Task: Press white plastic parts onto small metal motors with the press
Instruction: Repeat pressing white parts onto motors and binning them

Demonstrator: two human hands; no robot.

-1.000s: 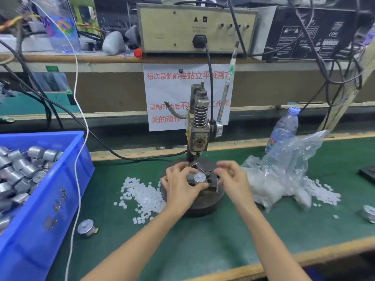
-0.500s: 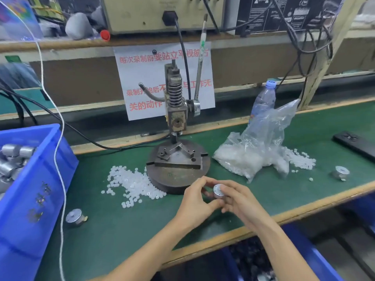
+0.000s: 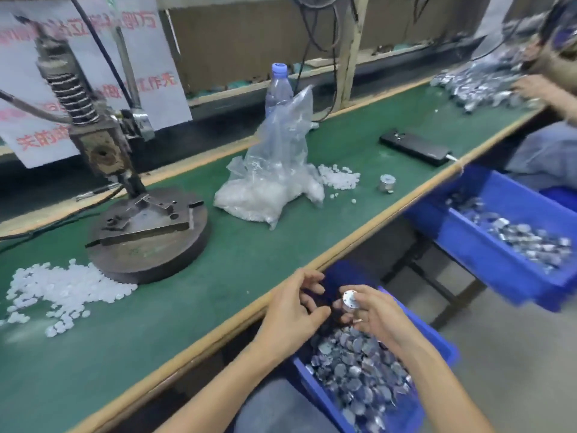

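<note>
At the lower centre of the frame, the right hand (image 3: 376, 318) is gripping a small metal motor (image 3: 349, 302), its round pale face turned up, just above the blue bin (image 3: 438, 340) of motors sitting below the counter (image 3: 237, 276) edge. The left hand (image 3: 292, 312) is hovering just beside it, fingers loosely curled and holding nothing. The press (image 3: 137, 226) is standing at centre left, with white plastic parts (image 3: 62, 289) lying beside its base at lower left.

One press (image 3: 146, 245), one bottle (image 3: 278, 85), one phone (image 3: 413, 147), two blue bins (image 3: 443, 342) (image 3: 487, 260)
</note>
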